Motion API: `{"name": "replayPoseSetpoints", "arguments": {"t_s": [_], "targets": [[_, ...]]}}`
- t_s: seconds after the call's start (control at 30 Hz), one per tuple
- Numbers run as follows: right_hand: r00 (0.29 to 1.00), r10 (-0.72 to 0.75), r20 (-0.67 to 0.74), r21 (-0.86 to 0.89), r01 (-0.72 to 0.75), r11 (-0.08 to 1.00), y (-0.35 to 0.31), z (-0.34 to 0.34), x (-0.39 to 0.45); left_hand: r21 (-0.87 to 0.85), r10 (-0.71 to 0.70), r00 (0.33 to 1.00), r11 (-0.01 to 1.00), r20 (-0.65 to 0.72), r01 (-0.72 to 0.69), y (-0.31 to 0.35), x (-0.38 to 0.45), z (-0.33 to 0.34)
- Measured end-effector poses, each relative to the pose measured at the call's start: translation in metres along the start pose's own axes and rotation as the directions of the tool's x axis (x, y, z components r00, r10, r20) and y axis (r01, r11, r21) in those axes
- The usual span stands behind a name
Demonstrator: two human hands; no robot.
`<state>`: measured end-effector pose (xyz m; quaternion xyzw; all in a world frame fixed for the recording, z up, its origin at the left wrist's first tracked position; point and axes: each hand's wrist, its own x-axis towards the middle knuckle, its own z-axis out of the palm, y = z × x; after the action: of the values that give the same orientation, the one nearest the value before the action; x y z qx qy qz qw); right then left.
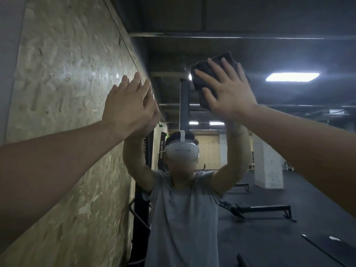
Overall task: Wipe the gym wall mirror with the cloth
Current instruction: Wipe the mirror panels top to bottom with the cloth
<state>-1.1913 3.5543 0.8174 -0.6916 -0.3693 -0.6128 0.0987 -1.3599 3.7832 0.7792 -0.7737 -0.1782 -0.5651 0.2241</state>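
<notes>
Bracing my left hand (128, 105) flat, fingers straight, against the gym wall mirror (260, 54) near its edge beside the chipboard wall (63, 93), I steady myself for a high reach. My right hand (227, 91), fingers spread, presses the folded dark cloth (204, 78) to the upper glass, seemingly mid-wipe.

The right hand (229, 91) is covering most of the dark cloth (210, 68), leaving only its upper and left edges showing. Both forearms are running off the picture's edges. The left hand (127, 105) is hiding its own mirrored palm.
</notes>
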Motion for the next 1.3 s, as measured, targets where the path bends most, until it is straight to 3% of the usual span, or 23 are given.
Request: {"name": "replayPoseSetpoints", "arguments": {"t_s": [0.23, 0.4, 0.57, 0.7, 0.77, 0.9, 1.03, 1.2, 1.3], "targets": [[0.996, 0.085, -0.028, 0.042, -0.083, 0.996, -0.022, 0.003, 0.035, -0.069, -0.061, 0.998, 0.996, -0.015, 0.059, 0.014, -0.005, -0.009], [0.993, -0.116, -0.002, 0.002, 0.116, 0.993, -0.037, 0.003, 0.007, -0.11, -0.07, 0.997, 0.991, 0.012, 0.071, 0.015, -0.007, -0.015], [0.935, -0.354, 0.033, -0.005, 0.354, 0.935, -0.026, 0.018, -0.039, -0.089, -0.041, 0.999, 0.995, -0.001, 0.041, 0.012, -0.005, -0.013], [0.918, -0.393, 0.052, -0.055, 0.396, 0.917, -0.012, 0.017, -0.044, -0.083, -0.026, 0.999, 0.996, -0.031, 0.023, 0.009, -0.007, -0.012], [0.94, -0.339, 0.04, -0.03, 0.34, 0.94, -0.016, 0.013, -0.041, -0.068, -0.006, 1.0, 0.998, -0.029, 0.004, 0.005, -0.008, -0.013], [0.996, -0.085, 0.016, 0.016, 0.085, 0.996, -0.041, 0.008, -0.026, -0.03, 0.057, 0.998, 0.998, -0.039, -0.058, -0.014, -0.004, -0.013], [0.992, 0.121, -0.024, -0.004, -0.121, 0.993, -0.066, 0.012, 0.016, -0.029, 0.167, 0.985, 0.985, -0.043, -0.168, -0.034, 0.002, -0.009], [0.953, 0.293, -0.075, 0.056, -0.29, 0.955, -0.096, 0.015, 0.071, -0.094, 0.211, 0.974, 0.971, -0.08, -0.218, -0.047, -0.004, -0.01], [0.956, 0.287, -0.057, 0.05, -0.285, 0.957, -0.128, 0.009, 0.093, -0.153, 0.238, 0.968, 0.956, -0.086, -0.248, -0.057, -0.005, -0.009]]}}
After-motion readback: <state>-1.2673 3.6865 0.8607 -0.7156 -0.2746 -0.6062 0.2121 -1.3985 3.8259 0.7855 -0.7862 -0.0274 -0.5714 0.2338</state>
